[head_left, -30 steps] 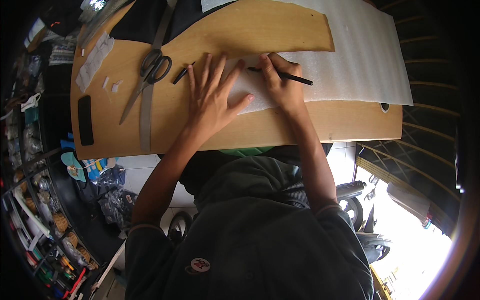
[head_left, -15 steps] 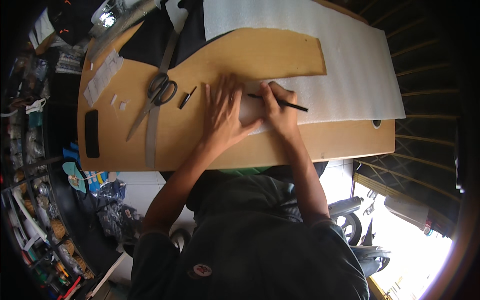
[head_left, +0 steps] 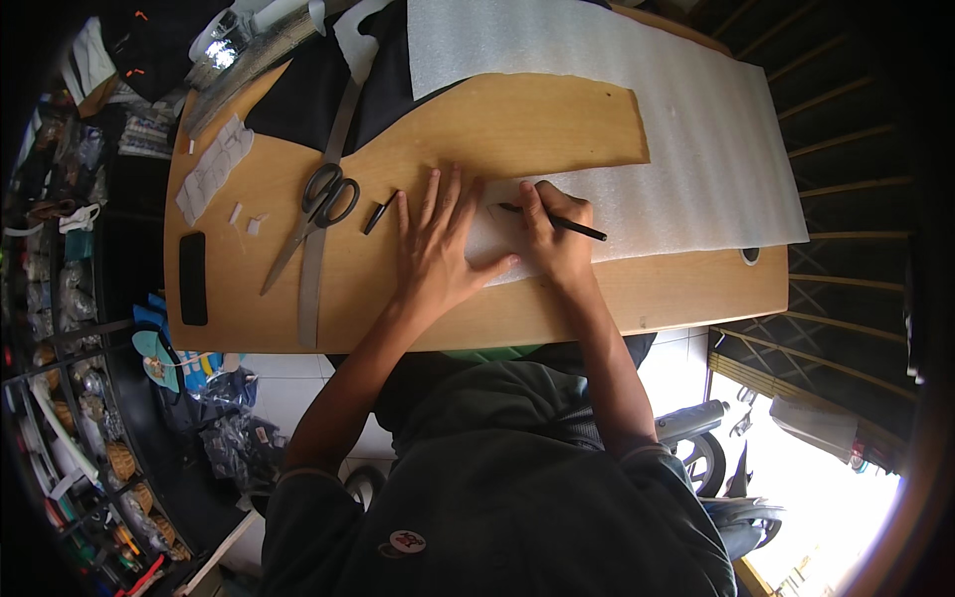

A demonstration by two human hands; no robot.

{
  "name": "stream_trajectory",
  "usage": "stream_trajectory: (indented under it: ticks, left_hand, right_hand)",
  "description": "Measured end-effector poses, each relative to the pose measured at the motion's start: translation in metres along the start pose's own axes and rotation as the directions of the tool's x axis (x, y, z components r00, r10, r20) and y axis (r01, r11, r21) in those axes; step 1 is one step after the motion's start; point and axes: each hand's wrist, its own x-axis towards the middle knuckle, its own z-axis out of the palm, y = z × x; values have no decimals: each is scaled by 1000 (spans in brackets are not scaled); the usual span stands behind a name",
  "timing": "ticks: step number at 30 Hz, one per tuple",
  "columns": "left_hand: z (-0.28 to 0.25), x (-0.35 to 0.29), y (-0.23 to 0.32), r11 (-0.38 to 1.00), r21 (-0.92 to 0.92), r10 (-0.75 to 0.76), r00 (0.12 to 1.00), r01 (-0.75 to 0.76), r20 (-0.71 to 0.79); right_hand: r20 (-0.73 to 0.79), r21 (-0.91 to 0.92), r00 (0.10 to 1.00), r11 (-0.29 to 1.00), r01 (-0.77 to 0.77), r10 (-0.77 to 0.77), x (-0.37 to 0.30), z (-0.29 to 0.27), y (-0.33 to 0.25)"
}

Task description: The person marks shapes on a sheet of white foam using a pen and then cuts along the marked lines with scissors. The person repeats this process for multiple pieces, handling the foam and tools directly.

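A white foam sheet (head_left: 711, 169) covers the right of the table, and a narrow strip of it runs in between my hands. My left hand (head_left: 435, 247) lies flat with fingers spread, partly on the strip's left end and partly on the bare tabletop. In my right hand (head_left: 563, 239) is a black pen (head_left: 587, 231), pinched between thumb and fingers, its tip at the foam just right of my left fingers. A faint mark shows near the tip. Beside my left fingertips rests a small black pen cap (head_left: 375, 217).
Black-handled scissors (head_left: 328, 194) lie open across a long metal ruler (head_left: 316, 264). Black fabric (head_left: 303, 95) and a crumpled paper strip (head_left: 214, 169) are farther left. A flat black rectangle (head_left: 193, 279) lies near the wooden table's (head_left: 686, 284) left edge. Stocked shelves (head_left: 90, 398) stand at left.
The whole view has shifted slightly, so the table sits lower. My left fingers have spread a little on the strip. The pen tip has moved slightly, still held in my right hand.
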Motion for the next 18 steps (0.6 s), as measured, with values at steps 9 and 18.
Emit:
stream_trajectory:
  ticks: [9, 18]
  left_hand:
    - [0, -1, -2, 1000, 15, 13, 1000, -13, 14]
    - [-5, 0, -2, 1000, 5, 13, 999, -13, 34]
  right_hand:
    - [34, -14, 999, 999, 35, -35, 1, 0, 1]
    - [35, -1, 995, 996, 88, -88, -1, -1, 2]
